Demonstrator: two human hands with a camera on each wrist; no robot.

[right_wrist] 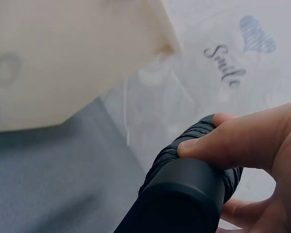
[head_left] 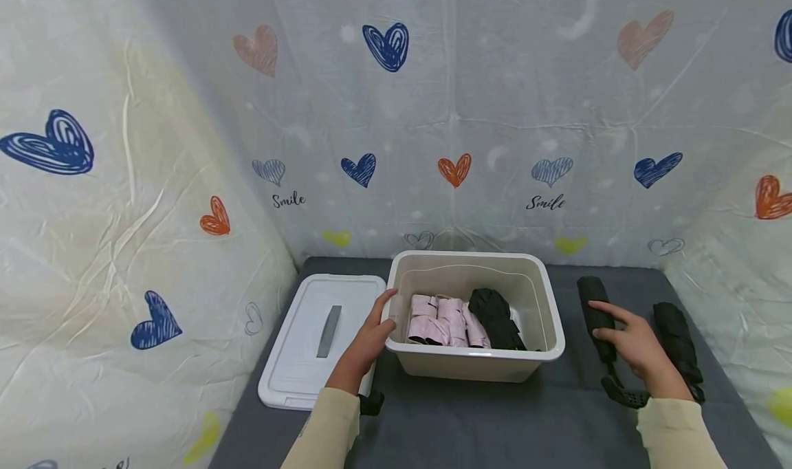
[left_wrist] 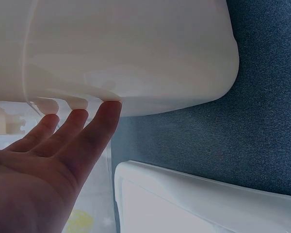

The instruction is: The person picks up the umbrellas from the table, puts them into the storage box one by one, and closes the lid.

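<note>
A folded black umbrella (head_left: 595, 318) with a curved handle is pinched between the thumb and fingers of my right hand (head_left: 639, 348). The right wrist view shows its handle end (right_wrist: 184, 194) close up, the thumb across the pleated cloth. With straight fingers, my left hand (head_left: 364, 348) touches the left side of a beige plastic bin (head_left: 470, 366); in the left wrist view the fingertips (left_wrist: 106, 108) meet its outer wall. Inside the bin lie pink fabric bundles (head_left: 454, 321) beside a black folded cloth bundle (head_left: 495, 318). Another folded black umbrella (head_left: 677, 338) lies right of my right hand.
A white lid (head_left: 297, 345) with a grey handle (head_left: 329, 331) lies flat left of the bin. The dark grey table (head_left: 470, 428) is enclosed at the back and sides by pale curtains (head_left: 458, 111) printed with hearts.
</note>
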